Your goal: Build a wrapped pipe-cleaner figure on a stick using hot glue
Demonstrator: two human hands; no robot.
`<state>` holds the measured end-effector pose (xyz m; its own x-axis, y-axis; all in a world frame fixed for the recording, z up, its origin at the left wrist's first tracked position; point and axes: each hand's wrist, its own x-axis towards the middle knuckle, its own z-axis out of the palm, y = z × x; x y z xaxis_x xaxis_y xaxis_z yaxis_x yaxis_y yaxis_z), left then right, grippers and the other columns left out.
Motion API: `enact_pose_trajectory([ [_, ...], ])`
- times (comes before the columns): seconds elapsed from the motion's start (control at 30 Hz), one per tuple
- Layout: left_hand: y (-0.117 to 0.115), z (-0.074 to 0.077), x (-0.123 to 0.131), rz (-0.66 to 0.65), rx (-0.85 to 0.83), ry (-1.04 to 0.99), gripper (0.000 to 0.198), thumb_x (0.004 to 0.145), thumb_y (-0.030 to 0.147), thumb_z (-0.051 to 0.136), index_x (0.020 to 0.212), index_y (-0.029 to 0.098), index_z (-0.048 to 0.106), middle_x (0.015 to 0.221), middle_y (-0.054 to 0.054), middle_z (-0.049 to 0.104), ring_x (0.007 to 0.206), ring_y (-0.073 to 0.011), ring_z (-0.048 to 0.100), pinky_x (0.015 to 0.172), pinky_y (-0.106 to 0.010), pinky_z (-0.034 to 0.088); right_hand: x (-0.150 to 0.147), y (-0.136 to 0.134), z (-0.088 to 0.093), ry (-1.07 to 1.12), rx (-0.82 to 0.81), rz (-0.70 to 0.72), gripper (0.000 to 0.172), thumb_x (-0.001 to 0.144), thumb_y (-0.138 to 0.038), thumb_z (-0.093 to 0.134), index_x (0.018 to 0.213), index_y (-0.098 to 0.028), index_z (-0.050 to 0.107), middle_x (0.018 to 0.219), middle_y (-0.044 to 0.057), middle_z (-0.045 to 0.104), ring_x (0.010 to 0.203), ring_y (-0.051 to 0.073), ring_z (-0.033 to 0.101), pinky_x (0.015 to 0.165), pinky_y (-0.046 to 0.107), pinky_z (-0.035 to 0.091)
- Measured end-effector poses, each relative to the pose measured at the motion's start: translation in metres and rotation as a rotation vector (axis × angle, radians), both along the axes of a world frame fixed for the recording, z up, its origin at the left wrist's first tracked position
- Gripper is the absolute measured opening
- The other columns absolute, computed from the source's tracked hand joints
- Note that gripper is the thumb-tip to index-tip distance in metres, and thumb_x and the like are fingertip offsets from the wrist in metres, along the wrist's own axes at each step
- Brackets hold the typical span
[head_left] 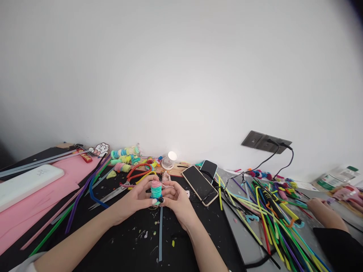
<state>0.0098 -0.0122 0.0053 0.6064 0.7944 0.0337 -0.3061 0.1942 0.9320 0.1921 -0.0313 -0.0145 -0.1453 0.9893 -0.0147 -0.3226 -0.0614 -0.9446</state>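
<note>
Between my hands stands a small coiled pipe-cleaner cylinder [155,190], pink on top, then teal and dark blue. My left hand [141,194] closes on its left side, thumb at the lower part. From the other side my right hand [176,196] grips it too, thumb near the base and fingers curled behind. A pale grey-blue strip [160,234] lies on the black table below the cylinder. Left of my left hand are scissors [113,194] with red-orange handles. Two phones [200,185] rest beyond my right hand.
Coiled pipe-cleaner pieces [123,155] and a white paper cup [169,160] stand by the wall. At left, a white case [31,185] lies on pink sheets [65,170]. Loose pipe cleaners [275,223] cover the grey surface at right, near another person's hand [326,213]. Cables hang from a socket [266,142].
</note>
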Motion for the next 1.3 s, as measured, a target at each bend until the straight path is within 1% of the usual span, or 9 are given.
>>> enact_pose_trajectory([
  [0.17, 0.001, 0.001, -0.002, 0.013, -0.01, 0.05, 0.054, 0.077, 0.024, 0.075, 0.122, 0.032, 0.046, 0.121, -0.003, 0.059, 0.099, -0.0183, 0.06, 0.092, -0.037, 0.046, 0.0, -0.001, 0.003, -0.027, 0.036, 0.008, 0.054, 0.056, -0.02, 0.088, 0.104, -0.022, 0.061, 0.078, -0.004, 0.066, 0.066, 0.012, 0.062, 0.064, 0.025, 0.051],
  [0.27, 0.001, 0.001, -0.002, 0.026, -0.013, 0.042, 0.054, 0.077, 0.024, 0.075, 0.121, 0.031, 0.046, 0.126, -0.005, 0.058, 0.104, -0.0206, 0.061, 0.093, -0.039, 0.046, 0.0, 0.0, 0.001, -0.028, 0.055, -0.004, 0.052, 0.059, -0.027, 0.088, 0.104, -0.022, 0.061, 0.079, -0.003, 0.064, 0.065, 0.013, 0.061, 0.062, 0.026, 0.051],
  [0.43, 0.002, 0.0, -0.002, 0.03, -0.003, 0.035, 0.054, 0.077, 0.023, 0.075, 0.122, 0.031, 0.047, 0.129, -0.007, 0.059, 0.109, -0.0247, 0.061, 0.096, -0.043, 0.045, 0.001, 0.002, 0.004, -0.114, 0.161, -0.138, 0.035, 0.074, -0.041, 0.075, 0.1, -0.021, 0.061, 0.075, -0.002, 0.059, 0.056, 0.011, 0.054, 0.056, 0.026, 0.047],
  [0.57, 0.003, 0.001, -0.002, 0.073, 0.042, 0.058, 0.048, 0.08, 0.024, 0.073, 0.121, 0.029, 0.048, 0.13, -0.007, 0.059, 0.111, -0.0239, 0.061, 0.097, -0.041, 0.045, 0.007, -0.001, 0.011, -0.465, 0.277, -0.364, 0.016, 0.082, -0.027, 0.059, 0.095, -0.02, 0.061, 0.081, 0.002, 0.059, 0.068, 0.017, 0.056, 0.062, 0.028, 0.046],
  [0.67, 0.004, 0.002, -0.003, 0.106, 0.121, 0.088, 0.044, 0.082, 0.026, 0.07, 0.121, 0.029, 0.049, 0.127, -0.007, 0.06, 0.112, -0.0236, 0.06, 0.098, -0.039, 0.044, 0.013, -0.003, 0.014, -0.867, 0.37, -0.531, 0.024, 0.075, -0.013, 0.051, 0.096, -0.019, 0.061, 0.095, 0.007, 0.061, 0.088, 0.023, 0.057, 0.079, 0.035, 0.045],
  [0.8, 0.003, 0.005, -0.004, 0.152, 0.202, 0.192, 0.04, 0.087, 0.029, 0.065, 0.123, 0.028, 0.048, 0.121, -0.007, 0.062, 0.111, -0.0235, 0.06, 0.099, -0.038, 0.044, 0.016, -0.007, 0.013, -1.257, 0.288, -0.466, 0.044, 0.068, -0.012, 0.054, 0.111, -0.02, 0.06, 0.116, 0.012, 0.06, 0.109, 0.031, 0.053, 0.094, 0.047, 0.037],
  [0.93, 0.002, 0.006, -0.004, 0.211, 0.305, 0.221, 0.033, 0.089, 0.028, 0.061, 0.119, 0.028, 0.049, 0.127, -0.007, 0.057, 0.117, -0.023, 0.057, 0.103, -0.035, 0.043, 0.015, -0.008, 0.012, -1.418, 0.24, -0.363, 0.051, 0.068, -0.015, 0.057, 0.118, -0.021, 0.06, 0.114, 0.012, 0.061, 0.112, 0.034, 0.053, 0.093, 0.049, 0.036],
  [1.13, 0.009, -0.003, -0.003, 0.324, 0.432, 0.265, 0.031, 0.09, 0.03, 0.058, 0.118, 0.027, 0.045, 0.133, -0.008, 0.049, 0.113, -0.0221, 0.059, 0.101, -0.039, 0.046, 0.018, -0.004, 0.013, -1.348, 0.227, -0.376, 0.047, 0.068, -0.016, 0.061, 0.114, -0.021, 0.063, 0.107, 0.01, 0.066, 0.107, 0.03, 0.058, 0.093, 0.045, 0.038],
  [1.3, 0.014, -0.012, -0.003, 0.379, 0.505, 0.277, 0.03, 0.091, 0.028, 0.053, 0.119, 0.027, 0.043, 0.136, -0.009, 0.043, 0.117, -0.0214, 0.058, 0.101, -0.042, 0.046, 0.022, 0.0, 0.018, -0.961, 0.267, -0.404, 0.025, 0.077, -0.027, 0.06, 0.1, -0.02, 0.069, 0.092, 0.006, 0.071, 0.084, 0.024, 0.064, 0.075, 0.032, 0.048],
])
